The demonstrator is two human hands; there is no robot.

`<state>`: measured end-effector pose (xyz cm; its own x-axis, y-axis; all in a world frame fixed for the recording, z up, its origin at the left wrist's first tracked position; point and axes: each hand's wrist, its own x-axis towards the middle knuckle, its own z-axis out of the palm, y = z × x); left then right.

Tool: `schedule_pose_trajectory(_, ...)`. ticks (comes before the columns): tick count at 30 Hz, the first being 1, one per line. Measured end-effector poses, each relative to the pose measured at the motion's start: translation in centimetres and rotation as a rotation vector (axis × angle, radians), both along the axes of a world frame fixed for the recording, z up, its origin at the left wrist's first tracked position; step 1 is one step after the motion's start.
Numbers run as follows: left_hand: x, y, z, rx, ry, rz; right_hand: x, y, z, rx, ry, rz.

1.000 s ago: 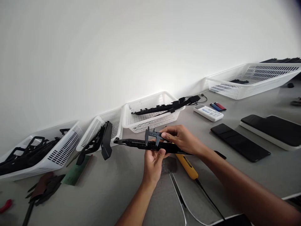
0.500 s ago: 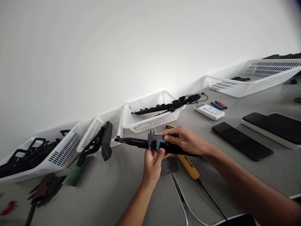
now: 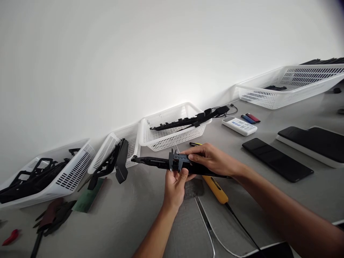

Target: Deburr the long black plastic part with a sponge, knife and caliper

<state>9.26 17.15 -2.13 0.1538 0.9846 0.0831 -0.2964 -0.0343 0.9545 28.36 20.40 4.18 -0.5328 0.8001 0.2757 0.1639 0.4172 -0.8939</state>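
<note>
A long black plastic part (image 3: pixel 152 162) is held up crosswise above the grey table. My left hand (image 3: pixel 174 186) grips it from below at its middle, thumb in front. In my right hand (image 3: pixel 208 157) is a dark caliper (image 3: pixel 178 160), pinched at its right end, with its jaws set against the middle of the part. My right hand covers some of the caliper and the part. Beneath lies a yellow-handled tool (image 3: pixel 215 190) with a black cord; the part hides some of it.
White baskets (image 3: pixel 172 143) holding black parts line the wall. On the right are a phone (image 3: pixel 276 159), a white device (image 3: pixel 239 126), blue and red lighters (image 3: pixel 251 118) and a black-topped white box (image 3: pixel 314 145). At left lie a green sheet (image 3: pixel 88 196) and a red object (image 3: pixel 10 237).
Almost nothing differs. The view has shifted very slightly; both hands keep their grip, and the caliper stays at the same place on the part.
</note>
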Motion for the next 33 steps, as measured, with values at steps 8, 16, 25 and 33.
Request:
schedule_pose_trajectory(8,-0.6,0.2,0.4,-0.016,-0.027,0.026,1.6,1.6,-1.3,0.079,-0.107,-0.577)
schedule_pose_trajectory(16,-1.9,1.3,1.4,0.027,-0.069,0.307,3.1,3.1,-3.3,-0.027,-0.448,-0.433)
schedule_pose_trajectory(25,-2.4,1.4,2.6,-0.153,-0.263,0.279,1.9,2.5,-3.5,-0.043,-0.213,-0.249)
schedule_pose_trajectory(33,-3.3,2.2,2.1,-0.14,-0.401,0.215,2.3,0.6,-0.8,-0.288,-0.106,0.084)
